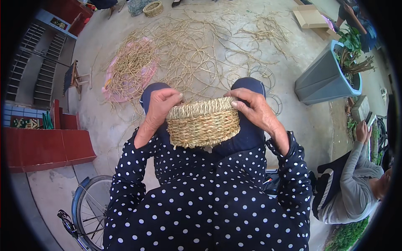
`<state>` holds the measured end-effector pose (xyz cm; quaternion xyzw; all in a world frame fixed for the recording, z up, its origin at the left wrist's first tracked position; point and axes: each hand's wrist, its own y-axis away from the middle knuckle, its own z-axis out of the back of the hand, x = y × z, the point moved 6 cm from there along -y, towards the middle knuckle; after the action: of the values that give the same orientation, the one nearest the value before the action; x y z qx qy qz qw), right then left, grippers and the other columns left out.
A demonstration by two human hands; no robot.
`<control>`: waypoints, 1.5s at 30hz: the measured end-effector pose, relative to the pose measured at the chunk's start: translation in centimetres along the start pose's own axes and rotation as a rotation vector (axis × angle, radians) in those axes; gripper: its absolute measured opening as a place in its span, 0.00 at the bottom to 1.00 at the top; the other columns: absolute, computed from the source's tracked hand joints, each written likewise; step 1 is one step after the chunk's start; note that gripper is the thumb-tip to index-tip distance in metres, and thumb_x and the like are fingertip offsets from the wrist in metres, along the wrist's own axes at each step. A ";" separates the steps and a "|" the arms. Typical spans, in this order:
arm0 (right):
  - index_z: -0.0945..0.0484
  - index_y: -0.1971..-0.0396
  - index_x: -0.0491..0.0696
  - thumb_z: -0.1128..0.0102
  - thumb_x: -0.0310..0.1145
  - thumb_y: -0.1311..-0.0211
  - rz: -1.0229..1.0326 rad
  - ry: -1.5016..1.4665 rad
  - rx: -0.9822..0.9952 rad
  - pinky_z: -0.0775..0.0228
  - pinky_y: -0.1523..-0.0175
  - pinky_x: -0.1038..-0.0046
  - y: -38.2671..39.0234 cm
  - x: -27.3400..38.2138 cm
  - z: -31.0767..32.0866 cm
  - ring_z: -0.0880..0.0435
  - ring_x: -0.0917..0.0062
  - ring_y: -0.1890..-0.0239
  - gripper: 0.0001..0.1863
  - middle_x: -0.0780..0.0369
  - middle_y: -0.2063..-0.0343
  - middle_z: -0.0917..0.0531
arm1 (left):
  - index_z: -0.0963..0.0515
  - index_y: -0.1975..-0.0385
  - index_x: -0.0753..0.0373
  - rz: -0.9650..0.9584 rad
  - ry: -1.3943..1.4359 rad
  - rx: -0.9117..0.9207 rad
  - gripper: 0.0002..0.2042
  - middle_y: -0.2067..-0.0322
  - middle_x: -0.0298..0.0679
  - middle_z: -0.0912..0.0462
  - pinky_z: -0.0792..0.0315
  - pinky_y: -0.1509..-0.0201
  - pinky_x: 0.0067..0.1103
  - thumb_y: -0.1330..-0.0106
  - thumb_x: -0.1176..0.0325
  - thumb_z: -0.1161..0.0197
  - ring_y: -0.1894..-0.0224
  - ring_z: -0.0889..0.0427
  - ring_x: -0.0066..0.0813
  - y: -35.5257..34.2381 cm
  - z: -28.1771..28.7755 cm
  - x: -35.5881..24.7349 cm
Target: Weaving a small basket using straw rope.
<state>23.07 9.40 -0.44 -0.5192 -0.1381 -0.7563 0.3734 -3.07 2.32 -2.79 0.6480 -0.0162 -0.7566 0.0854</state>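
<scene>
A round woven straw basket (203, 127), with a paler wrapped band along its rim and coarser greenish-tan weave below, rests in my lap between my knees. My left hand (161, 106) grips the rim at the left, thumb and forefinger pressed together at the top. My right hand (255, 111) holds the right side of the rim, thumb on the outer band and fingers over the top. The basket's interior is mostly hidden.
Loose straw cord (188, 50) spreads ahead, partly on a pink sheet (112, 93). A grey planter (314, 83), cardboard box (307, 16) and person in grey (351, 192) are rightward. A red step (50, 148) and bicycle wheel (92, 201) are leftward.
</scene>
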 end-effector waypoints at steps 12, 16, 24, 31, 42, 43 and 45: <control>0.21 0.52 0.45 0.51 0.42 0.29 -0.190 -0.093 0.770 0.33 0.46 0.74 -8.7 4.4 -6.8 0.21 0.74 0.54 0.18 0.61 0.59 0.16 | 0.24 0.63 0.69 -0.091 -0.204 0.045 0.15 0.70 0.31 0.22 0.32 0.57 0.16 0.28 0.61 0.49 0.65 0.27 0.16 3.2 -0.5 -1.8; 0.23 0.46 0.44 0.52 0.39 0.28 -0.538 -0.203 0.854 0.30 0.46 0.78 -8.4 3.8 -6.9 0.21 0.82 0.54 0.18 0.64 0.57 0.16 | 0.28 0.53 0.66 -0.402 -0.301 -0.241 0.15 0.57 0.43 0.24 0.32 0.48 0.25 0.33 0.64 0.46 0.53 0.26 0.36 6.8 0.5 -3.5; 0.22 0.51 0.39 0.43 0.30 0.34 -0.570 -0.525 1.007 0.23 0.61 0.83 -8.2 1.1 -9.0 0.17 0.87 0.67 0.15 0.66 0.63 0.15 | 0.28 0.51 0.69 -0.658 -0.431 -0.381 0.20 0.53 0.49 0.27 0.36 0.41 0.37 0.37 0.61 0.39 0.48 0.29 0.49 12.1 -1.6 -3.6; 0.20 0.53 0.40 0.38 0.28 0.38 -0.570 -0.466 1.006 0.23 0.63 0.83 -8.4 0.9 -9.2 0.18 0.88 0.69 0.15 0.66 0.65 0.14 | 0.28 0.46 0.66 -0.641 -0.509 -0.405 0.23 0.50 0.45 0.31 0.39 0.40 0.38 0.37 0.58 0.39 0.47 0.32 0.45 12.0 -4.1 -2.6; 0.19 0.57 0.37 0.35 0.24 0.42 -0.621 -0.549 0.941 0.23 0.56 0.80 -8.9 1.1 -9.2 0.17 0.84 0.63 0.12 0.62 0.64 0.14 | 0.27 0.53 0.67 -0.682 -0.536 -0.552 0.22 0.53 0.45 0.31 0.39 0.44 0.39 0.41 0.56 0.37 0.50 0.32 0.44 10.8 -4.5 -2.4; 0.19 0.58 0.37 0.34 0.24 0.43 -0.610 -0.529 0.931 0.23 0.57 0.80 -8.9 0.9 -9.1 0.18 0.84 0.64 0.13 0.63 0.64 0.14 | 0.27 0.55 0.67 -0.678 -0.530 -0.567 0.21 0.54 0.45 0.31 0.38 0.45 0.38 0.42 0.57 0.37 0.51 0.31 0.44 10.6 -4.5 -2.3; 0.18 0.59 0.37 0.33 0.25 0.44 -0.639 -0.481 0.933 0.23 0.57 0.80 -9.0 1.1 -9.1 0.18 0.84 0.64 0.13 0.62 0.64 0.14 | 0.26 0.59 0.66 -0.680 -0.504 -0.608 0.19 0.56 0.45 0.30 0.36 0.47 0.38 0.43 0.57 0.36 0.53 0.30 0.44 10.5 -4.5 -2.1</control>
<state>10.32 9.62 -1.67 -0.3899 -0.6837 -0.5524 0.2745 2.82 -7.28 -0.03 0.3602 0.3955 -0.8448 0.0128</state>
